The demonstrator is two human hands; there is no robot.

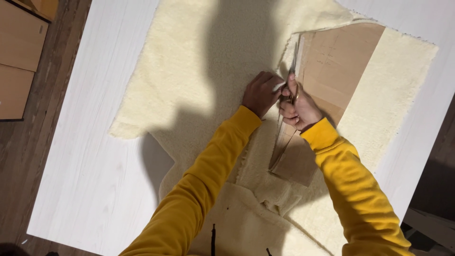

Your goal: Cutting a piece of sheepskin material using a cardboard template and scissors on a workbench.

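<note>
A sheet of cream fleece fabric (189,71) lies spread flat over most of the white tabletop (95,156), running from the far edge to the near edge, where it bunches into folds. Its left border is ragged, with a notch cut in near the near-left corner. A brown paper pattern (332,66) rests on the fabric toward the far-right corner, long and angled, narrowing toward the near edge. Slim metal scissors (293,66) point toward the far edge, blades along the pattern's left side, cutting the fabric there.
</note>
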